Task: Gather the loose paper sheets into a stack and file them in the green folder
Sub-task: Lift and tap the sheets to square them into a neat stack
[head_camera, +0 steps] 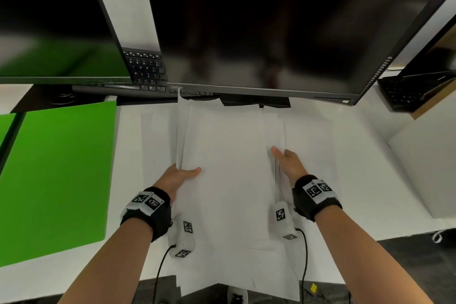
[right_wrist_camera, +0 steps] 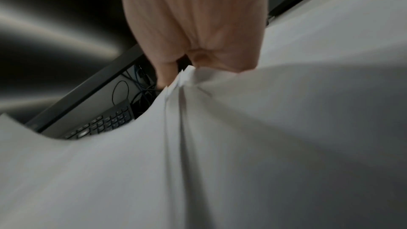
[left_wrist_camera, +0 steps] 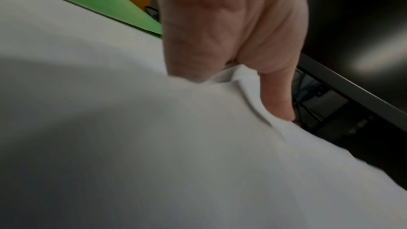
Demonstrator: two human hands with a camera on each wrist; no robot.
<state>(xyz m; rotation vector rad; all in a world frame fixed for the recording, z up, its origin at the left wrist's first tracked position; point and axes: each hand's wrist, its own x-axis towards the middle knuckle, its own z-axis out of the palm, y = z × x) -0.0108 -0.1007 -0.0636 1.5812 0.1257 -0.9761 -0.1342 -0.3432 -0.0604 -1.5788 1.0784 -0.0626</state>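
A stack of white paper sheets [head_camera: 229, 180] is held between both hands over the white desk, its edges uneven. My left hand [head_camera: 181, 176] grips the stack's left edge, thumb on top and fingers under it. My right hand [head_camera: 287, 161] grips the right edge the same way. In the left wrist view the left hand [left_wrist_camera: 242, 69] pinches the sheets' edge [left_wrist_camera: 244, 76]; in the right wrist view the right hand [right_wrist_camera: 198, 58] pinches several layered sheets [right_wrist_camera: 182, 83]. The green folder [head_camera: 56, 180] lies shut on the desk to the left.
A large dark monitor [head_camera: 283, 27] hangs close over the far end of the sheets. A second monitor [head_camera: 54, 20] and a black keyboard [head_camera: 145, 71] stand at the back left. A laptop [head_camera: 414, 89] sits at the back right. The desk's front edge [head_camera: 357, 237] is near.
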